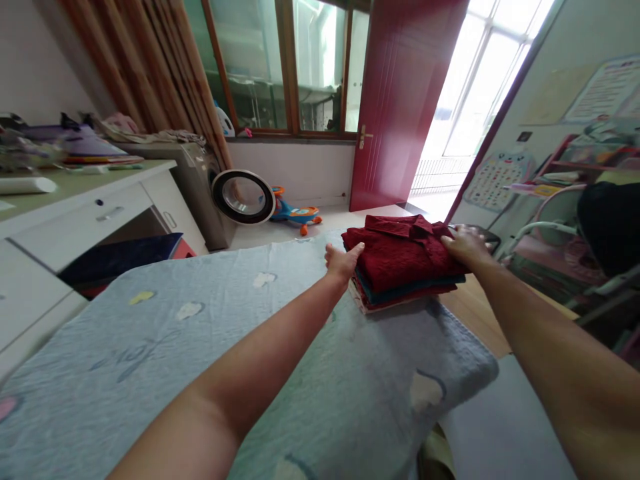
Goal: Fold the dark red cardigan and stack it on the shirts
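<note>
A folded dark red collared shirt [400,257] lies on top of a small pile of folded clothes [395,299], with blue-green, red and pale layers beneath it. The pile rests near the far right corner of a bed with a light blue blanket [210,320]. My left hand [344,261] is at the pile's left side, its thumb stretched toward the red shirt and its fingers apart. On the opposite side, my right hand [467,245] touches the shirt's right edge, with thumb and fingers spread. Neither hand visibly grips the cloth.
To the left stand a white desk [115,213] with clutter and a front-loading washing machine [200,180], its round door [243,197] swung out. A blue and orange ride-on toy [297,213] is on the floor beyond the bed. A red door [405,100] stands ajar; a pinkish chair [555,247] is at right.
</note>
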